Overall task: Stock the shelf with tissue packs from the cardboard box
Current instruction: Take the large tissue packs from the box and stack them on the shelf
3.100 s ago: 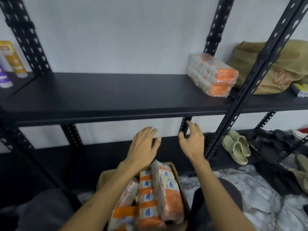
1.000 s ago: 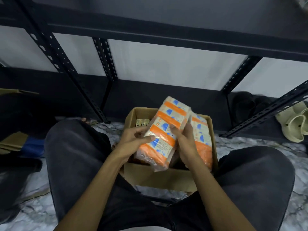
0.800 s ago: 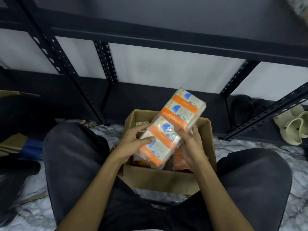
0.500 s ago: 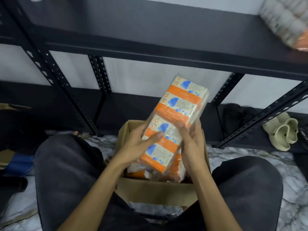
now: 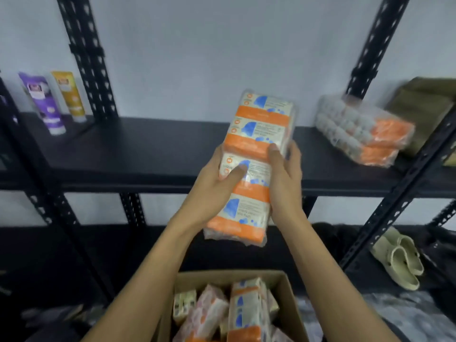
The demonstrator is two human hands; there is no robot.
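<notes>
White wall backs the black metal shelf (image 5: 153, 154) in front of me. I hold a tissue pack (image 5: 254, 166) upright in the air before the shelf's near edge, above the cardboard box (image 5: 293, 314). My left hand (image 5: 212, 188) grasps its left side with the thumb laid across the front, and my right hand (image 5: 283, 181) clasps its right side, fingers curled round the wrapper. More tissue packs (image 5: 244, 309) stand in the box below. Two stacked tissue packs (image 5: 362, 134) lie on the shelf to the right, beside an olive bag (image 5: 427, 107). Far left stand a purple tube (image 5: 42, 102) and a yellow tube (image 5: 70, 95). Pale clogs (image 5: 399, 260) sit on the lower shelf at right.
</notes>
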